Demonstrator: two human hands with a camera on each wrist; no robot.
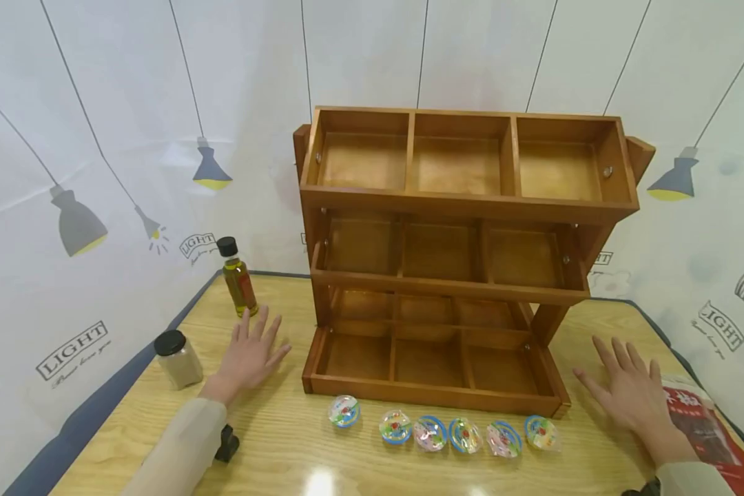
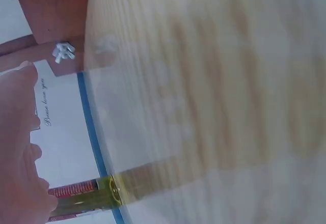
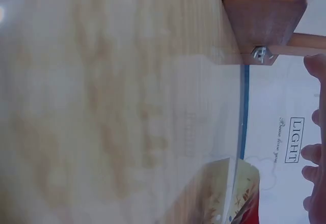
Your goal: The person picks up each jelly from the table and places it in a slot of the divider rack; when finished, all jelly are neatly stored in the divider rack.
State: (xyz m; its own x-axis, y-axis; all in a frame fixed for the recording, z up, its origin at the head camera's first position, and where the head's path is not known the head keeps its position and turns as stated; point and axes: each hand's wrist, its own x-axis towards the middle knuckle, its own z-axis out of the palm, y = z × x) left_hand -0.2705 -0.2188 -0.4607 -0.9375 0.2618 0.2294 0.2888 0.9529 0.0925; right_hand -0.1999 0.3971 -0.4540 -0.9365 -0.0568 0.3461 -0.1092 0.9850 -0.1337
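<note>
My left hand [image 1: 252,355] is at the left of the table with its fingers spread, holding nothing. Just beyond its fingertips stands an oil bottle [image 1: 240,284] with a black cap, and a black-lidded jar [image 1: 178,359] is to its left. My right hand [image 1: 631,389], fingers also spread, is at the right beside a red packet [image 1: 707,430]. Between the hands stands a brown wooden tiered rack [image 1: 440,396] with divided compartments. In front of it lie several small round wrapped cups with blue rims, among them one set apart at the left [image 1: 344,411].
The light wood table [image 1: 273,455] has a dark blue edge. White cloth [image 1: 254,103] printed with lamps hangs behind and at both sides. The rack's upper tiers lean toward me above the table.
</note>
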